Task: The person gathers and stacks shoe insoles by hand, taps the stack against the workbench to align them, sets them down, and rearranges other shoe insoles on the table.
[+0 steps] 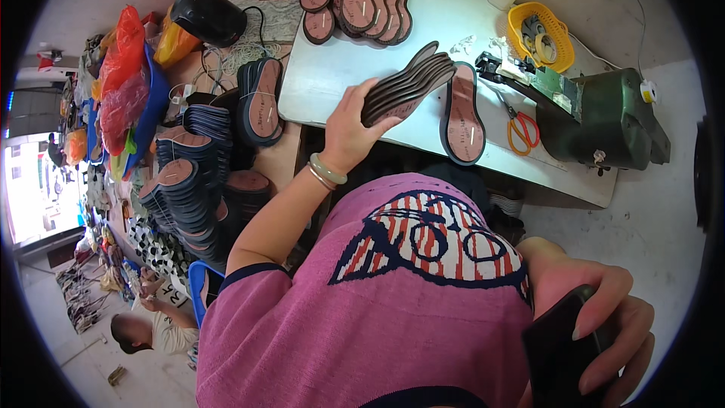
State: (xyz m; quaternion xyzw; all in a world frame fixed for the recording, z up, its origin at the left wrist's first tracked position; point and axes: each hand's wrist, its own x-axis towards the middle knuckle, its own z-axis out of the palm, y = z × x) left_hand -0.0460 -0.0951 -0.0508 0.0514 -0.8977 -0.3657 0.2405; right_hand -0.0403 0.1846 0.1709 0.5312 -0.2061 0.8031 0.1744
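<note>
While the left hand (349, 130) grasps a stack of insoles (404, 92), thumb along the near edge and fingers around the far side, one lone insole (466, 122) lies flat on the white surface (438, 19) just to the right of it. Item, lone insole: pink-brown face up, dark rim, a small pale strip on the broad part; long axis running nearly straight away from the wearer, broad end near, narrow end far. Item, stack of insoles: dark edges fanned, tilted, long axis slanting from the hand toward far right, its tips beside the narrow end of the lone insole; whether they touch, cannot tell. Nearer to both: the left hand. Item, right hand (621, 313): low at right, off the surface and well apart from the lone insole, fingers curled around a dark flat object (555, 351), kind not clear. Right of the lone insole: orange-handled scissors (521, 134), near; beyond them, a dark green machine (615, 121). Far side of the surface: a group of overlapping insoles (361, 6), beyond the held stack and slightly left. Left, beside the surface: bundled insoles (264, 102), tied, standing well apart from the lone insole.
</note>
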